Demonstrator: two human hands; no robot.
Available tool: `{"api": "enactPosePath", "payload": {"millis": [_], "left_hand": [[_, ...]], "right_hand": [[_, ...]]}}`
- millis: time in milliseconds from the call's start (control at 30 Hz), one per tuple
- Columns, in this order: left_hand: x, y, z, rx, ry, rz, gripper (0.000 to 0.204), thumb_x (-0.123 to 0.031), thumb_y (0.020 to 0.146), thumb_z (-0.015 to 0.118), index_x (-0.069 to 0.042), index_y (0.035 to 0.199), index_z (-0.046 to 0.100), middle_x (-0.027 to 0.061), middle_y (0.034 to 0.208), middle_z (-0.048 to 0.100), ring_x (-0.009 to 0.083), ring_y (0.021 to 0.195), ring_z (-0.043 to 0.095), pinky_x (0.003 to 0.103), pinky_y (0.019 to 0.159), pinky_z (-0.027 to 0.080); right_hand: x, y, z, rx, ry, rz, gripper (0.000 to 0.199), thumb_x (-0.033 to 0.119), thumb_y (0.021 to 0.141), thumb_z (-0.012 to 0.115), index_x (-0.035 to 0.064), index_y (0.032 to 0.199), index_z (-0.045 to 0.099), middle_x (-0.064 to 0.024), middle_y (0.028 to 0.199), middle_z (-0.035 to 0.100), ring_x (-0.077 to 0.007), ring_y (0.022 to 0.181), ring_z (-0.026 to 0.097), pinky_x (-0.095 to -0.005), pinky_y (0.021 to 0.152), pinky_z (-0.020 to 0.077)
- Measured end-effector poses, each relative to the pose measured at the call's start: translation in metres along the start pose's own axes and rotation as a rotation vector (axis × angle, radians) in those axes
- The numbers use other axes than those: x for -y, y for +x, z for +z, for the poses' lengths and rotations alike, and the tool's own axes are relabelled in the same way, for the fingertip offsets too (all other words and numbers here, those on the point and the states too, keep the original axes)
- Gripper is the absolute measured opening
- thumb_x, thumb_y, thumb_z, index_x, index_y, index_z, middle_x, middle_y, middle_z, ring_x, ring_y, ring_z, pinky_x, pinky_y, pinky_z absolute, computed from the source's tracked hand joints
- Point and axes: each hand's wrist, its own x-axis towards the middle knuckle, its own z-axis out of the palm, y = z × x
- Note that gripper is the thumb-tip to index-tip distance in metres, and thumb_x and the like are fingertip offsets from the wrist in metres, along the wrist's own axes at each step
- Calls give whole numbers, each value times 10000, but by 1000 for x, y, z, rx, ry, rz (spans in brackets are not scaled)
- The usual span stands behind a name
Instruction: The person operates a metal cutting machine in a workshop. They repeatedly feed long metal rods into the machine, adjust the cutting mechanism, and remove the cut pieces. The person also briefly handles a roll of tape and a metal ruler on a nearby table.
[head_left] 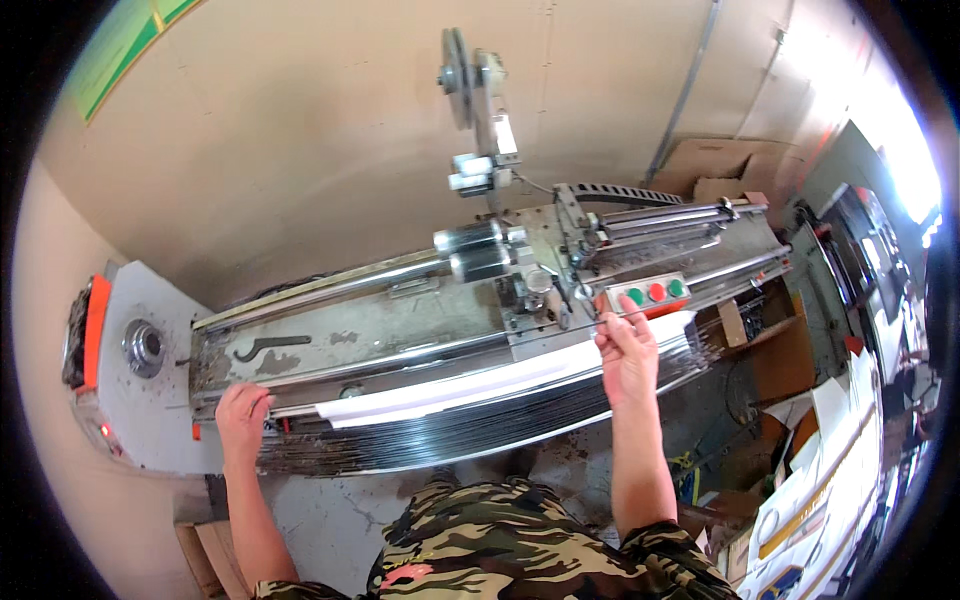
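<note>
My left hand [243, 418] is closed in a pinch near the left end of a long machine bed. My right hand [628, 358] pinches a thin metal rod in front of a control box [612, 297] with green and red buttons. The rod appears to run across the machine to the fingers of my left hand, but its left end is hard to make out. Below and between my hands lies a large bundle of long thin dark metal rods [430, 442]. A folded white sheet [470, 380] lies along the bundle's far side.
A hook wrench [272, 346] lies on the machine bed [400, 315]. Behind the bed stand a shiny cylinder [472, 250] and an upright arm with a reel [458, 78]. A white headstock [150, 370] stands left. Cardboard [785, 360] and papers crowd the right side.
</note>
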Motion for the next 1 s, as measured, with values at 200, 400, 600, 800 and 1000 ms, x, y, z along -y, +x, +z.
{"api": "enactPosePath", "payload": {"millis": [200,400,600,800,1000], "left_hand": [[28,-4,-14,-106,92,0,192,-37,689,787,-33,819,645,88,851,653,304,831,626,393,737,496],[31,-13,-13,-128,131,-27,241,-21,657,802,-33,794,605,105,855,637,327,838,614,408,747,486],[26,-17,-9,-153,129,-29,253,-15,646,804,-34,796,601,108,872,633,331,849,611,410,761,484],[25,-18,-6,-138,141,31,212,-14,663,790,-37,803,633,97,868,637,313,849,615,400,767,490],[27,-20,-4,-119,172,62,201,-10,668,789,-37,809,648,98,884,644,303,864,620,395,771,499]], "right_hand": [[-8,-4,3,22,-24,49,505,1,897,680,-29,1354,467,-127,1087,672,-142,813,658,-260,710,555],[-11,-8,9,30,15,74,530,-32,878,686,-47,1347,440,-125,953,681,-166,786,676,-273,701,573],[-10,-11,8,46,26,73,514,-23,879,692,-41,1337,459,-115,948,681,-161,786,678,-266,699,571],[-11,-12,6,35,29,68,512,-20,882,692,-35,1340,463,-105,946,682,-158,784,678,-264,697,570],[-13,-13,7,27,21,80,525,-17,881,693,-33,1349,456,-102,933,676,-164,786,675,-267,701,567]]}}
